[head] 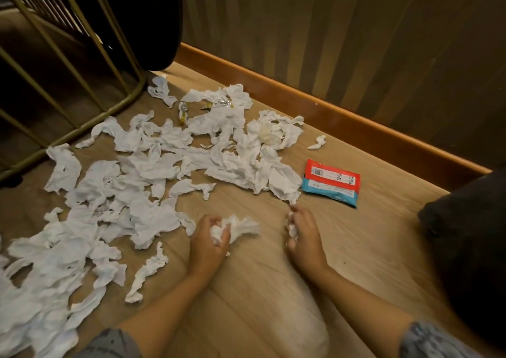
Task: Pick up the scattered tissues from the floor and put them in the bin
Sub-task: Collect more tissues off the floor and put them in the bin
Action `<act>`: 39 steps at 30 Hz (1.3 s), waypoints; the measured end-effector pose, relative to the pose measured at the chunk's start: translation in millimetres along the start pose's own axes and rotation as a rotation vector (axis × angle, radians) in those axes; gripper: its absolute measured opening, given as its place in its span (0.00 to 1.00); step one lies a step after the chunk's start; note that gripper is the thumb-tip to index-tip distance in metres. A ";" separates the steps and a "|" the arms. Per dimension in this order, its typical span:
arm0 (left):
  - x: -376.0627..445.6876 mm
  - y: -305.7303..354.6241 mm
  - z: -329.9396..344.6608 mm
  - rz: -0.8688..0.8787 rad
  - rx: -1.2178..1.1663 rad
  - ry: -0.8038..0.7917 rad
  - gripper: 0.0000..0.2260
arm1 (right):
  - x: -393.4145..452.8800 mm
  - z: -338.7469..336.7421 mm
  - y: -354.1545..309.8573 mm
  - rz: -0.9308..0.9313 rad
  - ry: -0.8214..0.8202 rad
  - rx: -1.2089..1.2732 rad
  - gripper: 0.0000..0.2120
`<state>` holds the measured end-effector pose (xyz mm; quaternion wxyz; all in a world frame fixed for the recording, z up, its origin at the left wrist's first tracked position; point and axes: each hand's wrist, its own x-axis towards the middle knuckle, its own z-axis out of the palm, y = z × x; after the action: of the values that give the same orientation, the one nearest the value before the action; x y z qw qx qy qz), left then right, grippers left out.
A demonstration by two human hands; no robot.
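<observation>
Scattered tissues (153,166) lie across the wooden floor (273,289), from the gold metal frame (82,127) at upper left to the near left edge; most overlap or touch in one loose spread. A red and blue packet (331,182) lies just beside the spread's right end.

The left hand (209,241) holds a crumpled wad (235,227), fingers curled round it. The right hand (302,233) grips a smaller scrap, fingers closed on it, just short of the nearest tissue corner.

Judgement: the sheets look thin, light and limp, already creased. They should bunch readily and tear if dragged. A pinch at any raised fold, or a raking gather of several at once, should serve.

A dark object (465,248) at right may be the bin; unconfirmed.
</observation>
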<state>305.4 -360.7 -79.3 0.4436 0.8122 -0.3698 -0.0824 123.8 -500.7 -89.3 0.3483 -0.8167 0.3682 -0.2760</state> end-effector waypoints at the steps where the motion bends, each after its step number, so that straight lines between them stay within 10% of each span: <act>1: 8.8 2.0 -1.4 -0.023 -0.014 0.056 0.09 | 15.6 0.3 -9.2 0.026 0.030 0.044 0.22; 7: 73.3 -5.3 2.6 -0.144 0.132 0.069 0.29 | 113.4 14.0 -35.8 0.173 -0.138 -0.132 0.43; 11: 76.8 -26.7 19.8 -0.212 0.375 -0.089 0.17 | 115.7 33.0 -15.0 0.155 -0.418 -0.276 0.35; 22: -22.9 -13.8 17.9 0.078 0.094 -0.280 0.16 | 7.4 24.0 9.2 -0.069 -0.032 -0.175 0.09; 28: -27.8 14.4 19.5 0.075 0.068 -0.296 0.09 | -23.1 -9.9 13.1 0.002 -0.126 -0.220 0.23; 31: -13.8 36.2 17.1 0.089 0.097 -0.239 0.03 | -24.3 -29.5 4.4 0.040 -0.207 -0.231 0.13; 39: 25.7 151.2 0.4 -0.044 -0.119 -0.169 0.14 | 23.8 -103.2 -60.4 -0.017 0.110 -0.018 0.19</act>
<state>243.8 -428.6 43.7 0.4566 0.7825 -0.3821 -0.1822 89.2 -527.9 24.4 0.3179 -0.8065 0.3823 -0.3200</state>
